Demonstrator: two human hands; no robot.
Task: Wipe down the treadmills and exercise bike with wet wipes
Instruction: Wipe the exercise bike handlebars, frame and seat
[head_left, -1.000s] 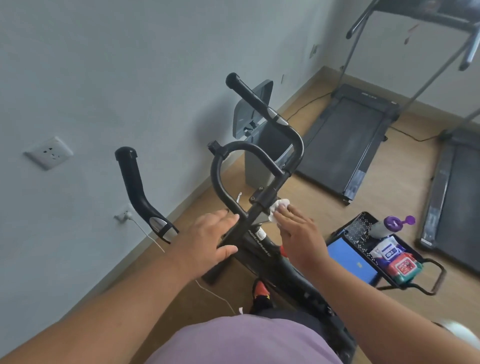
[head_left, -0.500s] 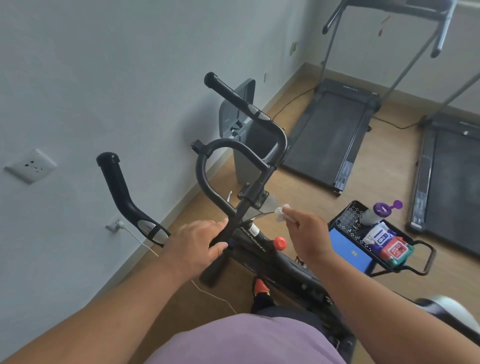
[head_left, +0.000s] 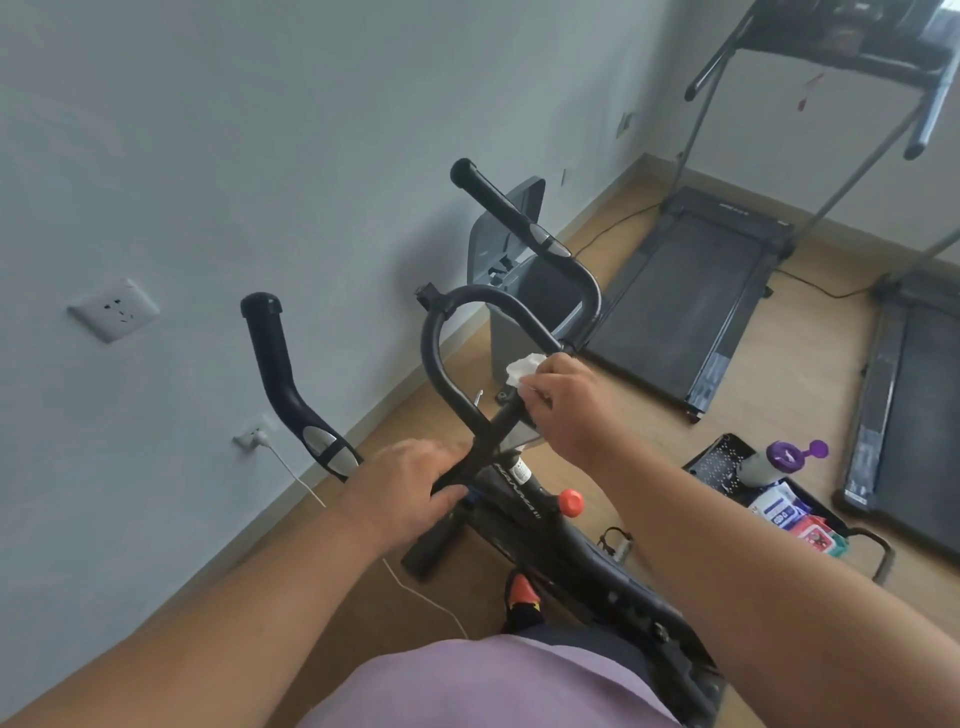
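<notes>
Right grip (head_left: 563, 402) pinching wipe (head_left: 523, 367) against bike handlebar (head_left: 441, 332)

The right hand (head_left: 563, 405) hides most of the wet wipe (head_left: 523, 368); the far treadmill (head_left: 904, 405) runs off frame at right.

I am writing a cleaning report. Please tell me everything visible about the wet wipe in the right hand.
The wet wipe is white, soft-looking and crumpled into a small wad. The right hand pinches it with curled fingers, so only its upper left part shows. It is pressed against the black handlebar of the exercise bike, near where the curved bar meets the stem. Whether it is dirty cannot be told.
</notes>
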